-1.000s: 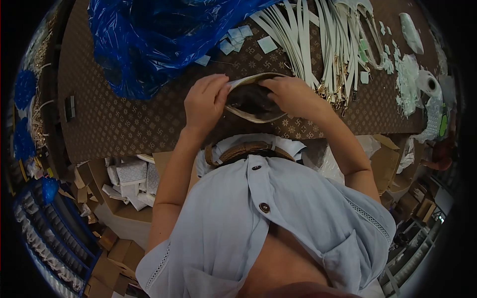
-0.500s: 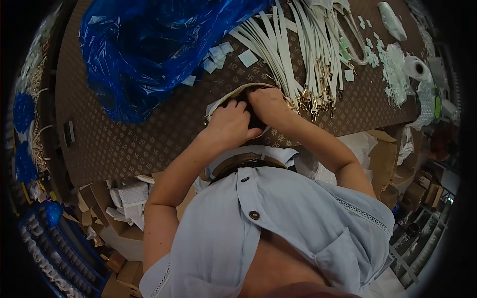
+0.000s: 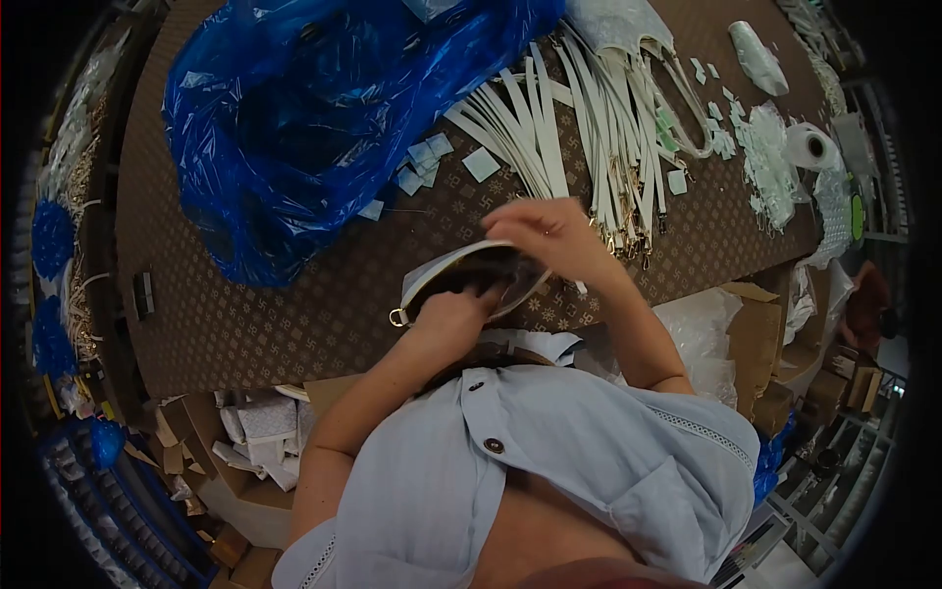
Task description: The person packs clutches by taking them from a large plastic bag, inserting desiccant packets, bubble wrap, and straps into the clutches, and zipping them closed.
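A light-coloured bag [image 3: 428, 272] with a dark inside lies with its mouth open at the table's near edge, in front of my body. It has a gold ring [image 3: 397, 317] at its left corner. My left hand [image 3: 453, 324] reaches into the mouth, its fingertips partly hidden in the dark interior. Above the bag's far right rim is my right hand [image 3: 557, 236], outside the bag, fingers loosely bent and slightly blurred. Nothing shows in it. Close beyond it lie white straps [image 3: 535, 128] with gold clasps [image 3: 628, 240].
A large blue plastic bag [image 3: 265, 147] covers the table's far left. Small pale squares [image 3: 481, 164] lie between it and the straps. Clear plastic packets [image 3: 770, 167] and a roll [image 3: 812, 146] sit at the right. Cardboard boxes [image 3: 756, 329] stand below the patterned table [image 3: 245, 344].
My right hand has come out of the bag and risen above its far rim. My left hand stays in the mouth, which now shows wider. The view has shifted slightly.
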Available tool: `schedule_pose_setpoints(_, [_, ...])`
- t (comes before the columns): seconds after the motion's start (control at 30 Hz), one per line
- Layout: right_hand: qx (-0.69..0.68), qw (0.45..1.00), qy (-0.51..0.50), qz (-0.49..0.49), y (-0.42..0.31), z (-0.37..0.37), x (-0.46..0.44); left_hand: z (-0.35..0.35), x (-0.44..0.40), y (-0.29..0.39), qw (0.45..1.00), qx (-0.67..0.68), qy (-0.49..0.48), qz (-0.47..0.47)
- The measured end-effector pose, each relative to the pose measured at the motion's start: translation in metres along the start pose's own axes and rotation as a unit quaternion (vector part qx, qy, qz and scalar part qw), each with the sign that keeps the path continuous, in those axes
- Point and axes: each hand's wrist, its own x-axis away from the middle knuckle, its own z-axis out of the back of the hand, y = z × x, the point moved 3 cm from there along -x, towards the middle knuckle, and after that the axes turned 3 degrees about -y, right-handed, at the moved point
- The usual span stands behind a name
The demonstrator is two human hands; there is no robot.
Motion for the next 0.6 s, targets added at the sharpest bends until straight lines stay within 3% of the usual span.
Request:
schedule_pose_setpoints(0.07, [-0.107, 0.975, 0.197, -0.018, 0.033, 0.040, -0.011, 0.012, 0.009, 0.009, 0.998, -0.039, 0.036, 0.036])
schedule_pose_setpoints(0.13, [0.113, 0.947, 0.290, -0.077, 0.096, 0.072, -0.024, -0.018, 0.010, -0.006, 0.999, -0.040, 0.030, 0.021])
schedule_pose_setpoints(0.17, [0.209, 0.928, 0.266, -0.154, 0.118, 0.076, -0.027, -0.036, 0.011, -0.016, 0.999, -0.044, 0.022, 0.009])
schedule_pose_setpoints(0.2, [0.302, 0.895, 0.239, -0.224, 0.137, 0.079, -0.033, -0.038, 0.012, -0.013, 0.962, -0.083, 0.238, -0.102])
schedule_pose_setpoints(0.23, [0.317, 0.886, 0.225, -0.254, 0.158, 0.077, -0.038, -0.036, 0.015, -0.012, 0.961, -0.089, 0.240, -0.101])
schedule_pose_setpoints(0.3, [0.349, 0.870, 0.213, -0.275, 0.181, 0.071, -0.043, -0.025, 0.021, -0.004, 0.987, -0.043, 0.142, -0.065])
schedule_pose_setpoints(0.33, [0.382, 0.852, 0.201, -0.298, 0.195, 0.069, -0.045, 0.002, 0.022, 0.005, 0.991, 0.048, -0.112, 0.058])
schedule_pose_setpoints(0.37, [0.358, 0.862, 0.273, -0.235, 0.214, 0.069, -0.044, 0.027, 0.027, 0.011, 0.991, 0.045, -0.113, 0.057])
schedule_pose_setpoints(0.43, [0.335, 0.879, 0.255, -0.223, 0.220, 0.079, -0.042, 0.058, 0.039, 0.017, 0.965, 0.191, -0.159, -0.087])
schedule_pose_setpoints(0.47, [0.314, 0.897, 0.232, -0.207, 0.206, 0.078, -0.047, 0.061, 0.034, 0.014, 0.966, 0.191, -0.155, -0.085])
schedule_pose_setpoints(0.53, [-0.007, 0.967, 0.177, -0.182, 0.148, 0.061, -0.039, 0.082, 0.022, -0.008, 0.932, 0.323, 0.161, 0.031])
schedule_pose_setpoints(0.6, [-0.027, 0.988, 0.039, -0.148, 0.074, 0.036, -0.025, 0.075, -0.011, -0.040, 0.846, 0.482, 0.213, 0.083])
